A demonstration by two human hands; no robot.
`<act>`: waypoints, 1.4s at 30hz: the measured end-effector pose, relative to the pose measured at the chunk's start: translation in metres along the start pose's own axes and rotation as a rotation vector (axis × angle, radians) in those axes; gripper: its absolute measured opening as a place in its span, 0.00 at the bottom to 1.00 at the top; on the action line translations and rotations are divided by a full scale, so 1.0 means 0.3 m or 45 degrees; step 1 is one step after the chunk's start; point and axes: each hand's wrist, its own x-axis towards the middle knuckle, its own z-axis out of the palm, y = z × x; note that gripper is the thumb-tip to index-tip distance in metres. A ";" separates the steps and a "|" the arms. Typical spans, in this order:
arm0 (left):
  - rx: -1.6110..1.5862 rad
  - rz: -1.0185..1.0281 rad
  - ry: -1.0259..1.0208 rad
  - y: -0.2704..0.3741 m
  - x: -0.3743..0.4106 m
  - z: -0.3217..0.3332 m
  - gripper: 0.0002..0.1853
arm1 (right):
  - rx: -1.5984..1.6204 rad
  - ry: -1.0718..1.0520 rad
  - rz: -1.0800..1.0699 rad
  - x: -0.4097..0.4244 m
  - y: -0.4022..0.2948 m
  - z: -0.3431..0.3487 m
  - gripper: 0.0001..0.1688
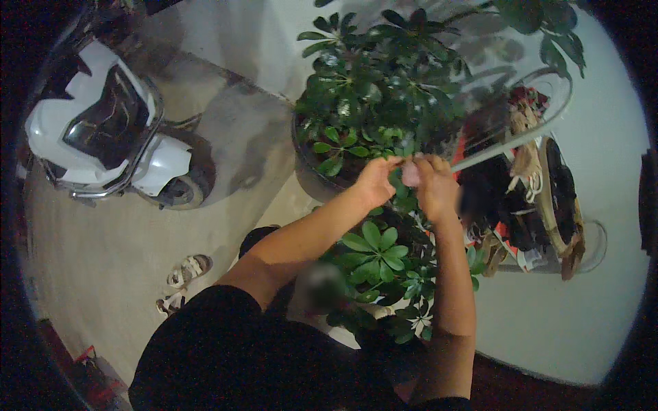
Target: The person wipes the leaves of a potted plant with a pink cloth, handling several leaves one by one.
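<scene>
Both hands are held over a bushy umbrella plant (354,87) in a large dark pot (313,177). My left hand (378,181) reaches in with its fingertips bent together among the leaves. What lies between those fingertips is too blurred to tell. Close beside it, my right hand (436,187) is closed around a small pale pink piece, perhaps cloth (410,174). Green leaves show in the narrow gap between the two hands. Nearer my body, a lower umbrella plant (375,251) spreads its leaves between my forearms.
A wire shoe rack (509,149) with several shoes stands against the white wall (601,180) at right. At left is a white scooter (103,128) on the tiled floor (103,236). A pair of sandals (190,269) lies on the floor nearer me.
</scene>
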 end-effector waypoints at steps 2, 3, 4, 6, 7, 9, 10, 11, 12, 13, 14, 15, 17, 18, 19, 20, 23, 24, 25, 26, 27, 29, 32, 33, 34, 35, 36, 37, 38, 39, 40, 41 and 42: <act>-0.075 -0.010 -0.029 0.002 -0.046 0.037 0.18 | -0.018 0.053 0.023 -0.049 0.053 0.051 0.26; -0.133 0.014 -0.122 0.016 -0.050 0.020 0.19 | 0.067 -0.044 0.195 -0.051 0.022 0.038 0.26; -0.194 -0.016 -0.140 0.021 -0.049 0.030 0.19 | -0.019 -0.147 0.225 -0.068 0.030 0.021 0.26; -0.166 0.001 -0.165 0.024 -0.053 0.046 0.19 | 0.003 -0.257 0.383 -0.118 0.077 -0.006 0.25; -0.145 0.014 -0.179 0.029 -0.052 0.049 0.19 | 0.120 -0.261 0.503 -0.139 0.093 -0.020 0.25; -0.123 -0.025 -0.129 0.028 -0.053 0.051 0.18 | 0.466 -0.194 0.763 -0.150 0.100 -0.040 0.25; -0.133 -0.059 -0.119 0.028 -0.053 0.052 0.17 | 0.689 -0.121 0.900 -0.137 0.073 -0.097 0.25; -0.143 -0.094 -0.109 0.030 -0.054 0.050 0.17 | 0.551 -0.022 0.770 -0.128 0.038 -0.141 0.25; -0.163 -0.099 -0.200 0.022 -0.039 0.028 0.17 | 0.394 0.090 0.653 -0.123 0.004 -0.193 0.25; -0.105 -0.075 -0.136 0.024 -0.060 0.051 0.18 | 0.385 0.124 0.633 -0.122 -0.004 -0.204 0.25; -0.124 -0.063 -0.146 0.024 -0.069 0.057 0.14 | 0.374 0.158 0.613 -0.114 -0.004 -0.211 0.25; -0.136 -0.036 -0.148 0.036 -0.084 0.053 0.11 | 0.459 0.168 0.601 -0.100 -0.037 -0.214 0.26; -0.068 -0.008 -0.197 0.056 -0.121 0.056 0.12 | 0.372 0.188 0.306 -0.084 -0.073 -0.194 0.29; -0.076 -0.022 -0.212 0.048 -0.125 0.076 0.12 | 0.397 0.136 0.297 -0.090 -0.070 -0.167 0.29; -0.076 -0.009 -0.205 0.053 -0.126 0.078 0.13 | 0.452 0.083 0.268 -0.081 -0.085 -0.125 0.29; -0.079 -0.044 -0.214 0.054 -0.123 0.080 0.15 | 0.370 0.093 0.162 -0.076 -0.112 -0.098 0.29; -0.104 -0.145 -0.244 0.054 -0.100 0.070 0.21 | 0.259 0.037 0.055 -0.087 -0.133 -0.034 0.26; -0.102 -0.125 -0.240 0.051 -0.103 0.062 0.23 | 0.263 0.014 0.058 -0.097 -0.139 -0.026 0.25; -0.085 -0.136 -0.240 0.052 -0.101 0.056 0.23 | 0.265 -0.010 0.062 -0.105 -0.145 -0.026 0.24; -0.068 -0.147 -0.241 0.054 -0.097 0.052 0.22 | 0.309 -0.072 0.046 -0.114 -0.138 -0.047 0.24; -0.053 -0.164 -0.244 0.050 -0.098 0.049 0.21 | 0.368 -0.162 0.050 -0.128 -0.121 -0.051 0.24; -0.049 -0.051 -0.238 0.039 -0.073 0.024 0.19 | 0.484 -0.343 0.059 -0.154 -0.073 -0.057 0.25; 0.011 0.015 -0.171 0.051 -0.065 0.033 0.16 | 0.844 -0.272 0.253 -0.172 -0.036 -0.112 0.26; 0.047 0.019 -0.139 0.056 -0.070 0.043 0.15 | 0.914 -0.224 0.340 -0.176 -0.028 -0.121 0.26; 0.153 0.056 -0.007 0.047 -0.074 0.048 0.14 | 0.935 -0.165 0.387 -0.157 -0.044 -0.156 0.25; 0.216 0.048 -0.008 0.038 -0.069 0.039 0.15 | 0.869 -0.126 0.373 -0.152 -0.024 -0.131 0.24; 0.280 0.037 -0.017 0.031 -0.063 0.037 0.15 | 0.797 -0.081 0.362 -0.141 -0.004 -0.108 0.24; 0.345 0.028 -0.027 0.025 -0.056 0.036 0.15 | 0.744 -0.050 0.364 -0.136 0.007 -0.090 0.23; 0.362 0.038 0.012 0.017 -0.048 0.036 0.15 | 0.690 -0.018 0.367 -0.131 0.015 -0.076 0.23; 0.381 0.052 0.055 0.018 -0.046 0.041 0.14 | 0.641 0.013 0.369 -0.115 0.010 -0.066 0.23; 0.399 0.066 0.099 0.021 -0.044 0.045 0.14 | 0.556 0.027 0.385 -0.098 -0.004 -0.053 0.23; 0.329 0.030 0.029 0.027 -0.041 0.049 0.15 | 0.541 0.038 0.385 -0.075 -0.015 -0.049 0.23; 0.256 -0.003 -0.042 0.036 -0.038 0.052 0.15 | 0.525 0.050 0.383 -0.049 -0.029 -0.051 0.24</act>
